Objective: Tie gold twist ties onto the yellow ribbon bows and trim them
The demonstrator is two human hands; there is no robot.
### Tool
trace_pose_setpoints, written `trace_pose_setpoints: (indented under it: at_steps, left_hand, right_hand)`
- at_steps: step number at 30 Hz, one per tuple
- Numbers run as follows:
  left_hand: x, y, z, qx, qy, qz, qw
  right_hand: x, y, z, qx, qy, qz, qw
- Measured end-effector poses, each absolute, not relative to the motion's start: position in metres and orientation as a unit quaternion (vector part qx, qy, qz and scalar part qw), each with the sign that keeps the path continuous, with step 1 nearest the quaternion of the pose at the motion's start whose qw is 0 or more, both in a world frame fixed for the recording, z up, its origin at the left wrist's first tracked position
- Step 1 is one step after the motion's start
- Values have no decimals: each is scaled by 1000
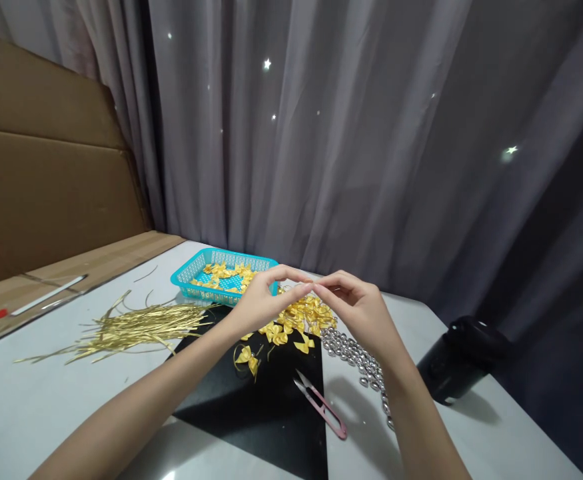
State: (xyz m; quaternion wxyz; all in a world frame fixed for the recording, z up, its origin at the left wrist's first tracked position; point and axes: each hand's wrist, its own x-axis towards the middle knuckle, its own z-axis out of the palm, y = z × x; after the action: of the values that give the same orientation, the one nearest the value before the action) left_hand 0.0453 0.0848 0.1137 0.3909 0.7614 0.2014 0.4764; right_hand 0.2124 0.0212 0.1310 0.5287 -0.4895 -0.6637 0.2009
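My left hand (266, 297) and my right hand (364, 310) are raised over the table with their fingertips meeting. Both are closed in a pinch; whatever is between the fingertips is too small to make out. Below them lies a pile of yellow ribbon bows (308, 315), partly hidden by the hands. One bow with thin cord around it (248, 360) rests nearer on a black mat (251, 427). Pink-handled thread snips (327, 410) lie across the mat's right edge, blades apart. Silver beads (354, 353) are scattered beside my right wrist, which covers some.
A turquoise basket (188, 288) holding more yellow bows stands at the back. Gold cords (144, 327) lie in a loose bundle on the left. A black cylindrical container (458, 363) is at the right. Cardboard (46, 193) and a grey curtain (321, 133) border the table.
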Motion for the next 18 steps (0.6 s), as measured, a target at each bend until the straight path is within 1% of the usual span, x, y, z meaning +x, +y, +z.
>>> trace_pose_setpoints:
  at_steps: [5, 9, 12, 18]
  left_hand:
    - [47, 86, 111, 732, 215, 504, 404]
    - [46, 89, 111, 693, 224, 490, 479]
    - [46, 89, 113, 668, 227, 480, 521]
    - [47, 86, 116, 659, 233, 471, 538]
  right_hand:
    - [212, 18, 134, -499, -693, 181, 487]
    - [214, 17, 135, -501, -708, 173, 467]
    - [214, 17, 136, -500, -708, 166, 471]
    - [212, 16, 136, -505, -686, 181, 491]
